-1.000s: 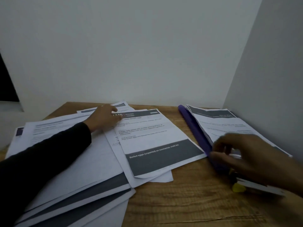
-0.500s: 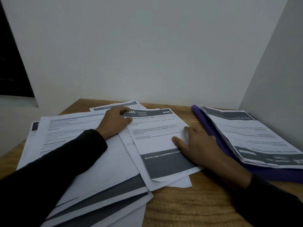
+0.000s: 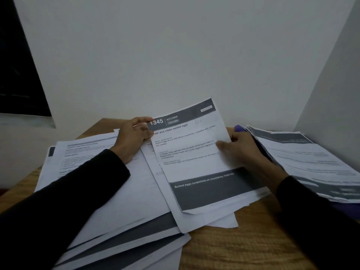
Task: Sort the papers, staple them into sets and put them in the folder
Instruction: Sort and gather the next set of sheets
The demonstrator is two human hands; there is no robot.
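Fingers [image 3: 143, 121] of the left hand [image 3: 132, 137] pinch the top left corner of a white printed sheet with a dark grey header band reading "1345 KITCHEN" [image 3: 191, 151], the thumb on the header and the other fingertips behind the paper. Across the page, the right hand [image 3: 241, 151] grips the sheet's right edge, thumb lying on the printed face and the remaining fingers curled behind it. Between the two hands the upper end of the sheet is lifted and tilted towards the camera, while its lower end, with a broad dark grey band, rests on other pages.

Both arms wear black long sleeves [image 3: 64, 201]. Under and to the left of the held sheet a loose, fanned pile of white printed papers [image 3: 116, 191] spreads over the wooden worktop [image 3: 243, 248], several showing dark grey bands at their near edges. To the right, a second stack of printed papers [image 3: 303, 158] lies on a purple folder [image 3: 238, 128], whose far corner shows just behind the right hand and whose near edge peeks out under the stack. Plain white walls [image 3: 175, 55] close off the worktop behind and on the right.
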